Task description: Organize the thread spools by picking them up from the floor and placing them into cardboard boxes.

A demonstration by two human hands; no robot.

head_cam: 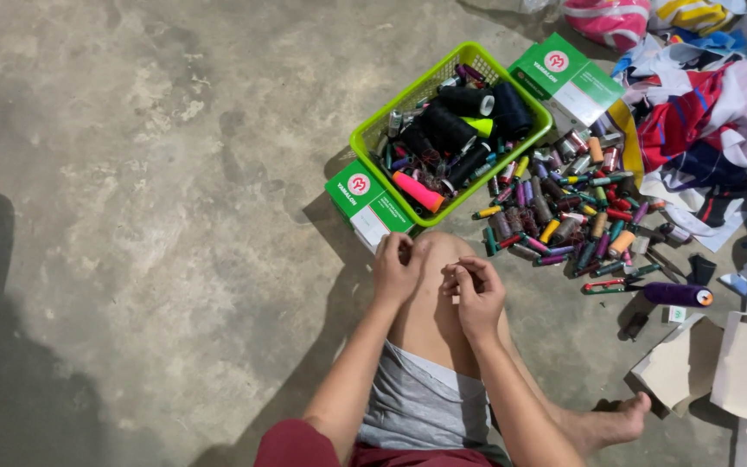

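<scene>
We are pinching both hands, left hand (397,268) and right hand (475,290), over our knee; contents unclear; the lime-green plastic mesh basket (373,138) is lying just ahead.

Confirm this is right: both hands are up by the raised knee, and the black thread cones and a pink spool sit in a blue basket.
Wrong on one count: the head view shows the basket is lime green, not blue. The rest stands.
</scene>
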